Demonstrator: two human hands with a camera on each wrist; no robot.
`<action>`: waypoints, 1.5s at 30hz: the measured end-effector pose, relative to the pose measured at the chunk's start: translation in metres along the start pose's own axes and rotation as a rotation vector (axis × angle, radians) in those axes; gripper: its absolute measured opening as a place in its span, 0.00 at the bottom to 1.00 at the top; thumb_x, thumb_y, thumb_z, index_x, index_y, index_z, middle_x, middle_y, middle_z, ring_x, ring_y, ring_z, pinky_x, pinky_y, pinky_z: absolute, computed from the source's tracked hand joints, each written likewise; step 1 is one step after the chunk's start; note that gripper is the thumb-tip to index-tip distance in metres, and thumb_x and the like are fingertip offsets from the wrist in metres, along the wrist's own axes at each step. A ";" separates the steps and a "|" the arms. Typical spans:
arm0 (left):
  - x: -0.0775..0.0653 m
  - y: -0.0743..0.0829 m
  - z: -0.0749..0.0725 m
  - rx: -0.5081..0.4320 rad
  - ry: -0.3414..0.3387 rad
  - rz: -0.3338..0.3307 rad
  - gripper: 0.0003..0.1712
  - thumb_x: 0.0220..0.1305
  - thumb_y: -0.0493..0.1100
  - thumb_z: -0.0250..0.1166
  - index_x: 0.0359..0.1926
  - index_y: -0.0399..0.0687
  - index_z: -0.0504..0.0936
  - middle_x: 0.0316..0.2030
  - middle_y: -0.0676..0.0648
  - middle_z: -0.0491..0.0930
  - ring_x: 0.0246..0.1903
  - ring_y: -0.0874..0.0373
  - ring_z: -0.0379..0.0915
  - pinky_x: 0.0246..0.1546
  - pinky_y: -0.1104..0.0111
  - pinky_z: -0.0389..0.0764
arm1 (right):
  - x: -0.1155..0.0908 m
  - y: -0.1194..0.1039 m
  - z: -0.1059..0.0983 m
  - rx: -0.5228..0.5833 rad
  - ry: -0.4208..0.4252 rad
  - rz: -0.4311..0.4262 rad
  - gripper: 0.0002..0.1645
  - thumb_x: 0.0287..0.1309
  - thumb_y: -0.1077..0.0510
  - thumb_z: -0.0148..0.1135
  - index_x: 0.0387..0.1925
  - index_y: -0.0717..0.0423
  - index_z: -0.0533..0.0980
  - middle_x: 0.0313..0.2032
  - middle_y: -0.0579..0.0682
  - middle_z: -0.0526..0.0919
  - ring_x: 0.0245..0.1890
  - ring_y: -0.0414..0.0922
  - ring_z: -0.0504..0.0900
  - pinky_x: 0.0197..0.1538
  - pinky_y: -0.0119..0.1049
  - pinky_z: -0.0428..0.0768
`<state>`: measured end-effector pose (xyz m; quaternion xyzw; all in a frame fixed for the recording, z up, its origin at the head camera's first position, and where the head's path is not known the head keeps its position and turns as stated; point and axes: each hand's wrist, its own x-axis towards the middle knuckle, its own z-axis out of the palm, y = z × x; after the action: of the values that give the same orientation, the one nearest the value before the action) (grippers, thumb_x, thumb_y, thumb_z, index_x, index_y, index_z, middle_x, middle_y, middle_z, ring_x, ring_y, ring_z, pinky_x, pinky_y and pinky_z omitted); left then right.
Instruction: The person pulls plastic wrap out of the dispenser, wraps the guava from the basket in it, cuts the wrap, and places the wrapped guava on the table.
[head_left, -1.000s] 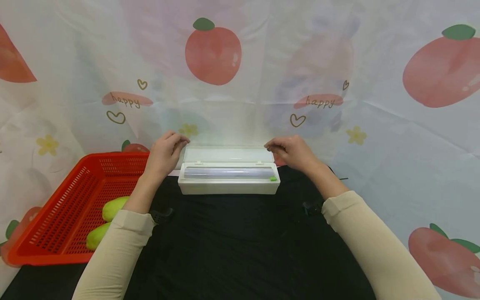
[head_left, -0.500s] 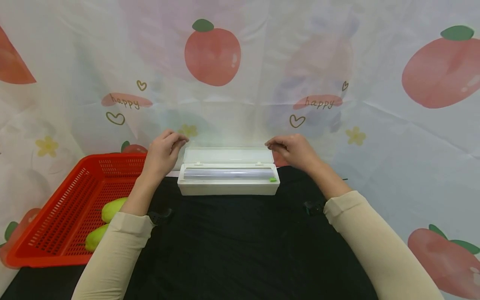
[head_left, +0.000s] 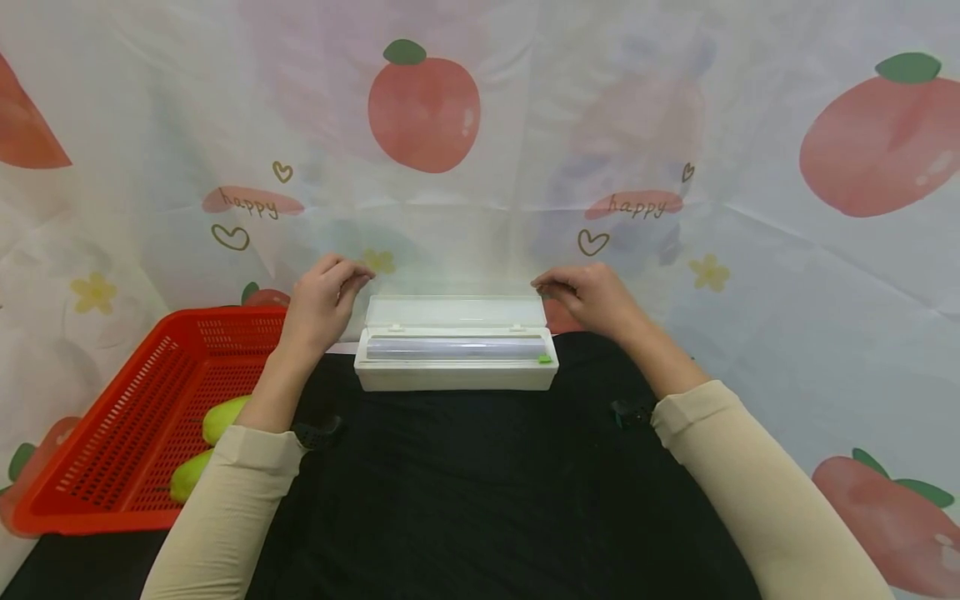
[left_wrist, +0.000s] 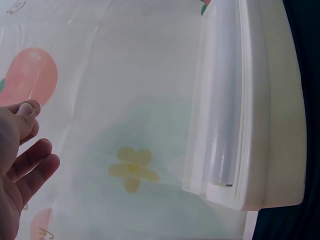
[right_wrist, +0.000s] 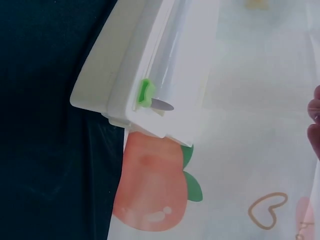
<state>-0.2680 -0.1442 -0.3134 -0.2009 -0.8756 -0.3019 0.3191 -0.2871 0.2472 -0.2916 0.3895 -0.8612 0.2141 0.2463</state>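
A long white cling film dispenser (head_left: 456,379) stands at the back of the black cloth, its lid (head_left: 456,311) raised. The clear film roll (head_left: 456,348) lies inside; a green slide cutter (head_left: 544,358) sits at the right end. My left hand (head_left: 318,304) is raised beyond the left end, thumb and index finger pinching the barely visible film edge; a thin bright line runs from the fingertips in the left wrist view. Level with it past the right end, my right hand (head_left: 596,298) pinches the other side; only its fingertips (right_wrist: 314,107) show in the right wrist view.
A red plastic basket (head_left: 97,521) stands at the left, with two green-yellow fruits (head_left: 189,477) partly hidden by the left forearm. Behind the dispenser rises a white fruit-print cloth (head_left: 517,125). Black cloth (head_left: 480,483) covers the table in front.
Both hands have risen slightly, away from the dispenser, and moved a little farther apart, fingers still pinched. The dispenser and basket have stayed in place.
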 end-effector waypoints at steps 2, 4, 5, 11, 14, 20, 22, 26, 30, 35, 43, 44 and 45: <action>0.000 0.000 -0.001 -0.002 0.009 0.007 0.06 0.67 0.36 0.65 0.42 0.43 0.86 0.37 0.45 0.79 0.34 0.53 0.73 0.37 0.63 0.78 | 0.001 -0.002 -0.002 -0.006 0.000 -0.004 0.08 0.60 0.68 0.66 0.41 0.60 0.86 0.35 0.53 0.90 0.32 0.45 0.88 0.36 0.43 0.84; 0.000 0.001 -0.002 -0.004 0.018 0.017 0.06 0.67 0.36 0.65 0.42 0.43 0.86 0.37 0.45 0.79 0.33 0.54 0.72 0.37 0.64 0.77 | 0.001 -0.003 -0.003 -0.005 0.005 -0.012 0.08 0.60 0.68 0.66 0.40 0.60 0.86 0.35 0.53 0.90 0.32 0.46 0.88 0.36 0.43 0.84; 0.000 0.002 -0.003 -0.004 0.023 0.022 0.06 0.67 0.36 0.65 0.42 0.43 0.86 0.37 0.45 0.79 0.33 0.54 0.72 0.36 0.64 0.76 | 0.002 -0.004 -0.004 -0.005 0.010 -0.015 0.08 0.60 0.69 0.66 0.40 0.59 0.86 0.35 0.52 0.90 0.32 0.46 0.88 0.36 0.43 0.84; 0.001 0.005 -0.006 -0.006 0.048 0.040 0.06 0.67 0.36 0.65 0.42 0.42 0.87 0.36 0.45 0.79 0.32 0.54 0.71 0.35 0.64 0.74 | 0.003 -0.009 -0.011 -0.018 0.020 -0.020 0.08 0.60 0.68 0.66 0.41 0.58 0.86 0.36 0.52 0.90 0.33 0.46 0.88 0.36 0.43 0.84; 0.001 0.007 -0.008 -0.010 0.050 0.036 0.06 0.67 0.36 0.65 0.42 0.43 0.87 0.37 0.46 0.79 0.33 0.54 0.72 0.35 0.64 0.75 | 0.002 -0.010 -0.012 -0.024 0.019 -0.020 0.09 0.61 0.68 0.66 0.41 0.58 0.86 0.36 0.52 0.90 0.34 0.46 0.88 0.37 0.43 0.84; 0.001 0.011 -0.012 -0.002 0.055 0.038 0.06 0.67 0.36 0.65 0.41 0.42 0.87 0.37 0.45 0.79 0.34 0.54 0.72 0.36 0.63 0.76 | 0.002 -0.010 -0.015 -0.022 0.023 -0.019 0.09 0.61 0.68 0.66 0.42 0.59 0.86 0.36 0.51 0.89 0.34 0.46 0.88 0.37 0.43 0.84; 0.001 0.012 -0.013 0.003 0.059 0.043 0.06 0.67 0.36 0.65 0.41 0.42 0.87 0.37 0.45 0.79 0.33 0.54 0.72 0.35 0.64 0.75 | 0.002 -0.011 -0.016 -0.023 0.028 -0.021 0.09 0.60 0.68 0.66 0.42 0.59 0.86 0.36 0.52 0.90 0.34 0.47 0.88 0.37 0.43 0.84; 0.001 0.013 -0.015 0.006 0.071 0.062 0.05 0.67 0.36 0.65 0.41 0.42 0.87 0.36 0.45 0.79 0.32 0.54 0.71 0.34 0.64 0.73 | 0.002 -0.012 -0.018 -0.031 0.037 -0.028 0.09 0.59 0.68 0.67 0.42 0.59 0.86 0.36 0.51 0.90 0.35 0.47 0.88 0.37 0.42 0.84; 0.000 0.015 -0.017 0.006 0.081 0.082 0.05 0.67 0.36 0.65 0.40 0.43 0.87 0.36 0.46 0.79 0.32 0.54 0.71 0.34 0.64 0.73 | 0.003 -0.014 -0.021 -0.029 0.050 -0.044 0.09 0.58 0.69 0.67 0.41 0.59 0.86 0.36 0.51 0.90 0.35 0.47 0.88 0.36 0.42 0.83; 0.000 0.015 -0.019 0.008 0.097 0.104 0.05 0.66 0.35 0.65 0.40 0.42 0.87 0.35 0.45 0.79 0.32 0.54 0.72 0.34 0.65 0.73 | 0.004 -0.014 -0.023 -0.028 0.060 -0.060 0.09 0.58 0.69 0.67 0.40 0.60 0.86 0.36 0.52 0.90 0.35 0.47 0.89 0.36 0.42 0.84; 0.006 0.017 -0.022 -0.006 0.124 0.133 0.05 0.65 0.35 0.66 0.40 0.42 0.87 0.34 0.45 0.79 0.31 0.55 0.70 0.32 0.68 0.69 | 0.007 -0.016 -0.030 -0.023 0.074 -0.076 0.09 0.58 0.70 0.67 0.40 0.60 0.86 0.35 0.51 0.90 0.34 0.47 0.89 0.36 0.41 0.84; 0.007 0.018 -0.022 -0.012 0.126 0.138 0.05 0.65 0.34 0.66 0.39 0.42 0.87 0.34 0.45 0.79 0.30 0.55 0.70 0.32 0.68 0.68 | 0.007 -0.017 -0.031 -0.024 0.075 -0.076 0.09 0.58 0.70 0.67 0.40 0.60 0.86 0.35 0.51 0.90 0.34 0.46 0.89 0.36 0.41 0.84; 0.008 0.018 -0.023 -0.019 0.129 0.142 0.05 0.65 0.35 0.66 0.39 0.43 0.87 0.34 0.46 0.79 0.30 0.55 0.70 0.32 0.69 0.68 | 0.007 -0.017 -0.032 -0.025 0.074 -0.074 0.09 0.58 0.70 0.67 0.41 0.60 0.86 0.35 0.51 0.90 0.34 0.46 0.89 0.36 0.41 0.84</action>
<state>-0.2534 -0.1445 -0.2868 -0.2457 -0.8338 -0.2989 0.3937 -0.2701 0.2511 -0.2589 0.4099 -0.8391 0.2084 0.2906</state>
